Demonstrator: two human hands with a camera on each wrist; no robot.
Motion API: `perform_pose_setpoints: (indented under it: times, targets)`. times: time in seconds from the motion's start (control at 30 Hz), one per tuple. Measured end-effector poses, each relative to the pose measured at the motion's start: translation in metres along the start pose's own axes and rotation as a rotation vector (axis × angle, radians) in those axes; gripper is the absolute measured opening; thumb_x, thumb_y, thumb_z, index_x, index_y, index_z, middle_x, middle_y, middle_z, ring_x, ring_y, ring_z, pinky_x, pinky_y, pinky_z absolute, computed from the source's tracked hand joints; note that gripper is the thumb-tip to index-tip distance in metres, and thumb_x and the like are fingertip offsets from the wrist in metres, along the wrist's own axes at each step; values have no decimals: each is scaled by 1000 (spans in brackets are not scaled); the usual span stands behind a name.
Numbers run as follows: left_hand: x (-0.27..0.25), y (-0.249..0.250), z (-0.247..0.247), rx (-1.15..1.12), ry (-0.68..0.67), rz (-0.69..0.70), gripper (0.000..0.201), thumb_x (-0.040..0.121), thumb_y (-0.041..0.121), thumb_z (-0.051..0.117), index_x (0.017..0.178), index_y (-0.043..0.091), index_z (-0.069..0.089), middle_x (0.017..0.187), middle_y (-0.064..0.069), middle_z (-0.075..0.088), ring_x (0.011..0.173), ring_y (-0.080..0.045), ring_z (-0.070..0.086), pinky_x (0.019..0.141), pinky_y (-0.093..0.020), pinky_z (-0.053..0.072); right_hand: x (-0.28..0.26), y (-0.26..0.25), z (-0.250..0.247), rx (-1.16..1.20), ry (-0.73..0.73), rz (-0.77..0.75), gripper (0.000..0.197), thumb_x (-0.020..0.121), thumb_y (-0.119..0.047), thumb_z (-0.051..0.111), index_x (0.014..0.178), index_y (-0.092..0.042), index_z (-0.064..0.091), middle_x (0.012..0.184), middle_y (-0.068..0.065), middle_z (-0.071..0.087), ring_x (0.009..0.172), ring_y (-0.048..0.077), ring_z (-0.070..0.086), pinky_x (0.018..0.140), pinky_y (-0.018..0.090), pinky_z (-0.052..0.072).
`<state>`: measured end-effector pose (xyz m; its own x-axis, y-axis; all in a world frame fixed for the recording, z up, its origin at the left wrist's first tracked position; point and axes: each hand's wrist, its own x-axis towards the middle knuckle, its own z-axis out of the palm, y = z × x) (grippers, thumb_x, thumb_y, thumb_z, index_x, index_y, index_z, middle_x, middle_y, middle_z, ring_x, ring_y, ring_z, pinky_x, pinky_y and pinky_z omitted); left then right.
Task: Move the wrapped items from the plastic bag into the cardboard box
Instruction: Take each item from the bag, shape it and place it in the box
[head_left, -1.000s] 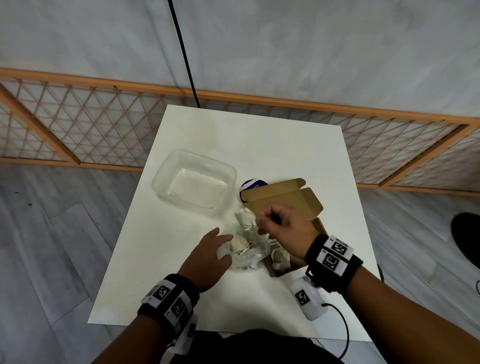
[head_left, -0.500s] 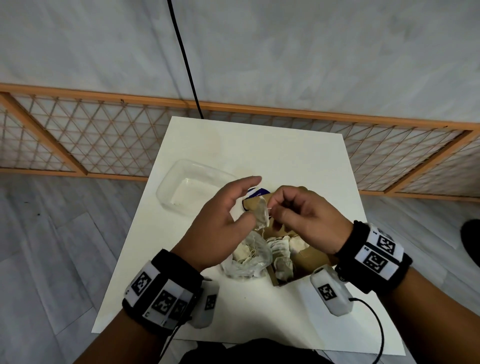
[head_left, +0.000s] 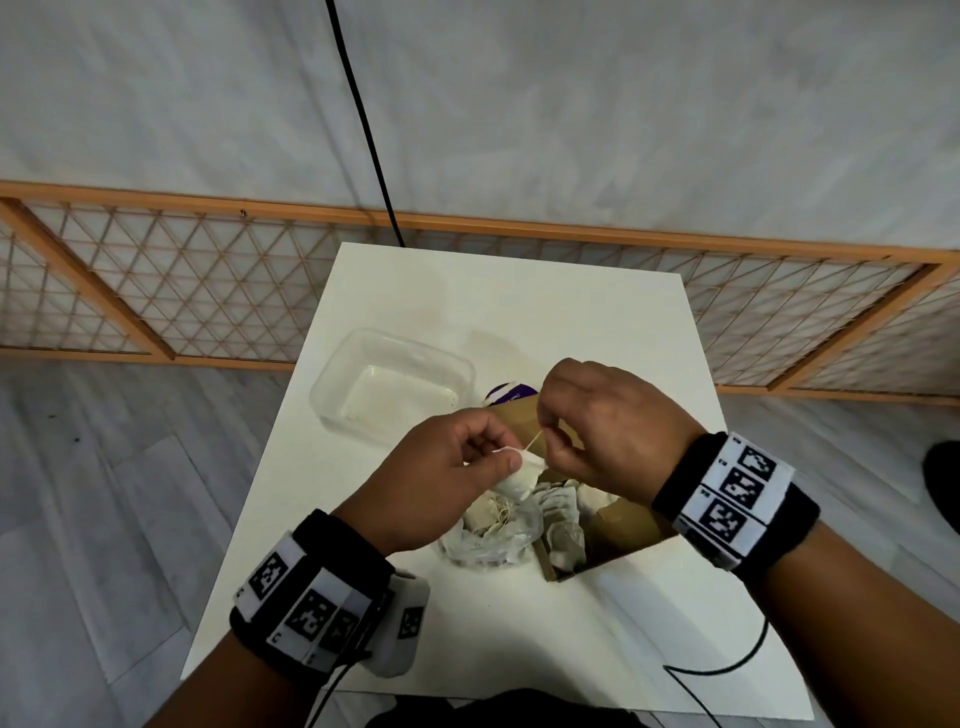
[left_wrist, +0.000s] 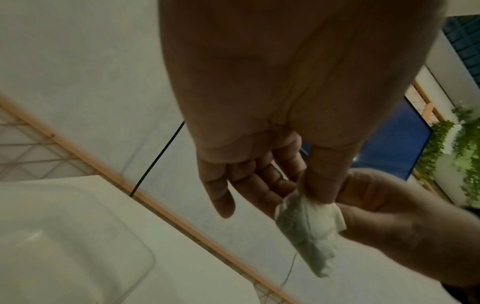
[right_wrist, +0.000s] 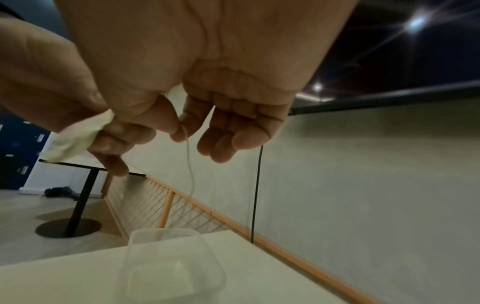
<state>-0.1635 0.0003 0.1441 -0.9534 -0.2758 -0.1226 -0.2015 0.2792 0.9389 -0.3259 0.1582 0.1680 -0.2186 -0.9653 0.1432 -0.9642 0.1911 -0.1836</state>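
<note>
Wrapped item (head_left: 517, 480) hangs pinched under left hand (head_left: 441, 483); right hand (head_left: 602, 431) pinches its string (right_wrist: 189, 164) (above the cardboard box (head_left: 623, 525)).

Black wristbands (head_left: 737, 506) bearing white square-code tags, cabled white camera pods (head_left: 400, 629).

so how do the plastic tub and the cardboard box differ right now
The plastic tub is clear; the cardboard box is opaque brown. The tub looks empty, while the box holds several pale wrapped items. The tub stands apart at the table's left, while the box lies under the right hand, touching the plastic bag. Both are open-topped and rest on the table.
</note>
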Motion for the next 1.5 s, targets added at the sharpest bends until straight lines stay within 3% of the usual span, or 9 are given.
perform_pose_setpoints:
  times: [0.13, 0.27, 0.43, 0.53, 0.77, 1.03, 1.23, 1.4, 1.5]
  targets:
    - [-1, -1, -2, -156, 77, -8, 3, 93, 21, 73, 92, 22, 70, 106, 8, 74, 92, -11, 71, 84, -27, 55, 1, 6, 27, 149, 62, 112, 11, 96, -35, 50, 98, -28, 59, 100, -14, 57, 85, 11, 60, 70, 39, 53]
    - [-1, 1, -3, -302, 154, -24, 5, 97, 4, 65, 93, 7, 66, 116, 2, 75, 103, -18, 72, 93, -30, 54, 4, -7, 53, 472, 161, 191, 8, 92, -13, 67, 99, -17, 69, 89, -11, 61, 77, -8, 56, 67, 6, 38]
    - [-3, -12, -6, -314, 247, -56, 6, 100, 10, 64, 94, 9, 65, 88, -2, 73, 83, -10, 65, 78, -21, 52, 8, -5, 109, 659, 54, 291, 4, 94, -20, 66, 94, -17, 69, 82, -11, 63, 73, 7, 60, 65, 29, 49]
    - [-7, -21, -10, -293, 332, -82, 5, 99, 12, 66, 94, 12, 67, 86, 4, 73, 80, -6, 65, 75, -16, 51, 2, 2, 140, 434, -159, 326, 13, 98, -27, 61, 103, -29, 73, 88, -13, 50, 72, 2, 50, 72, 25, 43]
    - [-19, -34, -15, -306, 428, -140, 7, 99, 15, 66, 94, 19, 69, 94, -7, 75, 83, -12, 66, 77, -22, 52, -7, 12, 187, 77, -560, 337, 36, 103, -31, 48, 137, -39, 57, 128, 8, 47, 109, 31, 58, 87, 31, 45]
    - [-26, -38, -17, -329, 429, -134, 3, 99, 12, 66, 97, 13, 68, 96, -10, 75, 87, -15, 70, 75, -14, 51, -3, 6, 179, 132, -377, 403, 22, 103, -33, 51, 109, -18, 66, 116, 6, 50, 100, 27, 58, 85, 38, 51]
    - [-28, -44, -17, -342, 413, -151, 3, 99, 14, 67, 97, 14, 70, 96, -10, 78, 94, -28, 76, 79, -18, 55, -3, 4, 121, 262, -247, 327, 16, 99, -38, 61, 97, -23, 68, 100, -6, 61, 89, 16, 59, 78, 35, 52]
    - [-29, -45, -11, -235, 413, -133, 8, 98, 13, 67, 93, 18, 70, 89, 3, 75, 83, -10, 69, 71, -13, 51, -5, -1, 94, 431, -173, 343, 19, 96, -34, 68, 80, -35, 58, 75, -19, 59, 68, -3, 56, 63, 14, 39]
    - [-28, -48, -7, -180, 394, -124, 9, 98, 14, 67, 92, 20, 70, 87, 7, 73, 75, -2, 64, 68, -11, 49, -6, -2, 87, 496, -133, 398, 23, 94, -40, 70, 78, -27, 61, 71, -12, 64, 65, 4, 59, 60, 24, 46]
